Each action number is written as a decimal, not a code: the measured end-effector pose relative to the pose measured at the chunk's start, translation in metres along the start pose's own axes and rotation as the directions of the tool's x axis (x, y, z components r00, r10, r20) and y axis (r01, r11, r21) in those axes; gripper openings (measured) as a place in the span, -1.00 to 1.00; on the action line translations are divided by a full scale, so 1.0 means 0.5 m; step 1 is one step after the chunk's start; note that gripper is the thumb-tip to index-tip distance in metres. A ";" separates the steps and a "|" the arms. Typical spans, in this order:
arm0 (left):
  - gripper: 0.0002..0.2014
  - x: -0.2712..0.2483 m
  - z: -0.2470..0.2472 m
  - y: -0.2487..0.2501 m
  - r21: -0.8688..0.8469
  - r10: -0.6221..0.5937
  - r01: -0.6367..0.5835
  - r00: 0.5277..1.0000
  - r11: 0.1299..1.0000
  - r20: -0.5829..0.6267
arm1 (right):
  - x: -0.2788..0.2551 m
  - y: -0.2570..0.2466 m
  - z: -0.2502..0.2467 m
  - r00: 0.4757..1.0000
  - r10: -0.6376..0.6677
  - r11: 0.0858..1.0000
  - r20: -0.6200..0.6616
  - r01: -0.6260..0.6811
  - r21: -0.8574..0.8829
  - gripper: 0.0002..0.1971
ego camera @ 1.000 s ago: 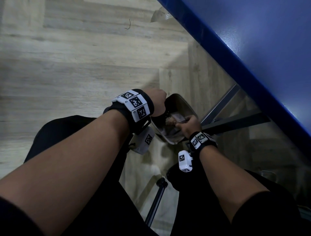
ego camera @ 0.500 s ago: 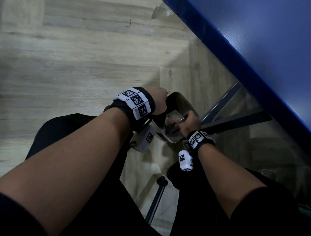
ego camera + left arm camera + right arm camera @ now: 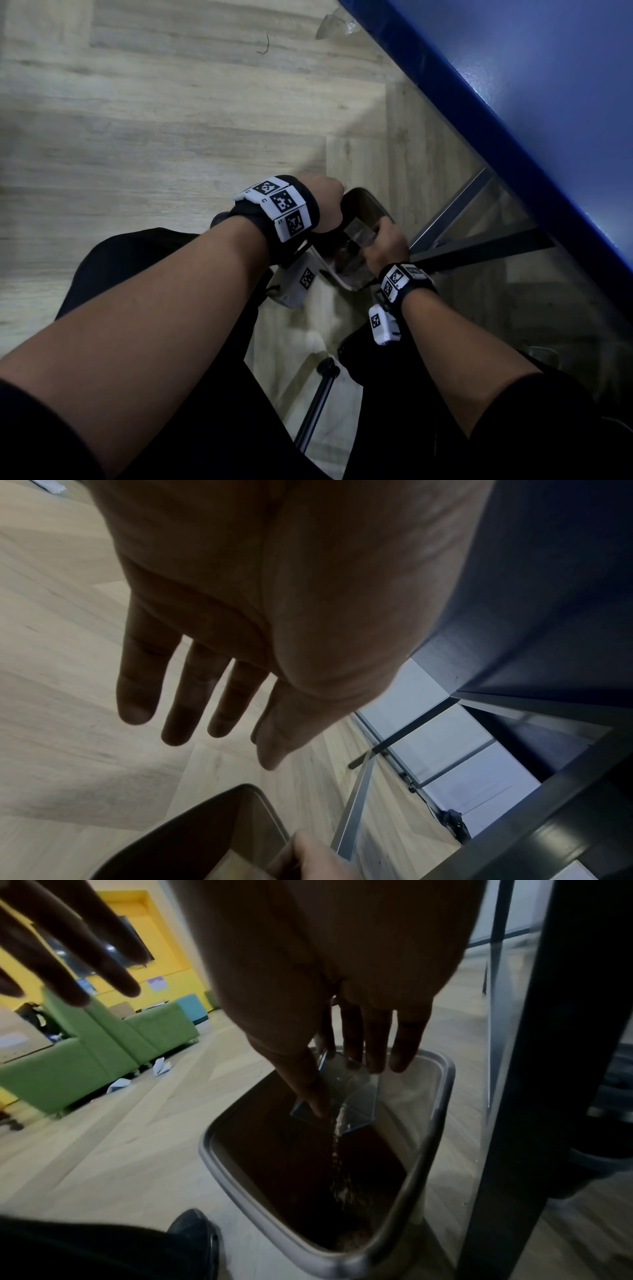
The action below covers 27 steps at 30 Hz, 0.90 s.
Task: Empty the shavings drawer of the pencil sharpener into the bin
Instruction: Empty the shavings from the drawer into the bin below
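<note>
Here, nearest the body, the right hand [image 3: 342, 988] pinches the clear shavings drawer [image 3: 346, 1093] between thumb and fingers, tipped mouth-down over the open bin [image 3: 441, 1096]. A thin stream of shavings [image 3: 337, 1150] falls from the drawer's lower corner into the bin's dark inside, where a small heap already lies against the near wall. The drawer hangs inside the line of the rim, toward the far right corner, so the fall lands well within. To finish this well, I judge, hold the drawer low and steep, keep that pouring corner over the middle of the opening, and tap it gently so clinging dust drops off rather than drifting onto the floor. Farther out, the left hand [image 3: 205, 683] hovers above the bin's far left rim with fingers straight and spread, holding nothing; it could steady the bin. The sharpener itself is not in view. Beyond stands a green sofa [image 3: 103, 1053].
</note>
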<state>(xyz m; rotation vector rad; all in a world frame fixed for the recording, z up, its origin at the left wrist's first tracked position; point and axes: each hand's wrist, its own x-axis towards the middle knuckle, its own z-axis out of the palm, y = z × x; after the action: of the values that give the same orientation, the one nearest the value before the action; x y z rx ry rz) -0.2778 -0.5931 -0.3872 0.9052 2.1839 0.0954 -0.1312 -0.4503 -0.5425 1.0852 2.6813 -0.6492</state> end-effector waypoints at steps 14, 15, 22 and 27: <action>-0.56 -0.008 -0.007 0.006 -0.050 -0.012 0.013 1.000 0.999 0.008 | -0.013 -0.021 -0.008 0.989 -0.088 0.984 0.117 0.105 -0.145 -0.65; -0.56 -0.009 -0.006 0.006 -0.051 -0.015 0.015 1.000 0.999 0.000 | -0.014 -0.018 -0.008 0.991 -0.082 0.986 0.106 0.096 -0.134 -0.66; -0.55 -0.010 -0.007 0.011 -0.045 -0.023 0.021 0.999 0.999 -0.026 | -0.009 -0.015 -0.010 0.994 -0.088 0.989 0.069 0.095 -0.109 -0.67; -0.53 -0.007 -0.010 0.000 -0.055 -0.016 0.016 1.000 0.998 0.007 | -0.009 -0.016 -0.010 0.990 -0.106 0.987 0.096 0.116 -0.107 -0.63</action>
<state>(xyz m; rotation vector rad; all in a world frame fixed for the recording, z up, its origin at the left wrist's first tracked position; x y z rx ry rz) -0.2793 -0.5941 -0.3816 0.8559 2.1713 0.1436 -0.1335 -0.4560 -0.5337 0.8629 2.6796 -0.5439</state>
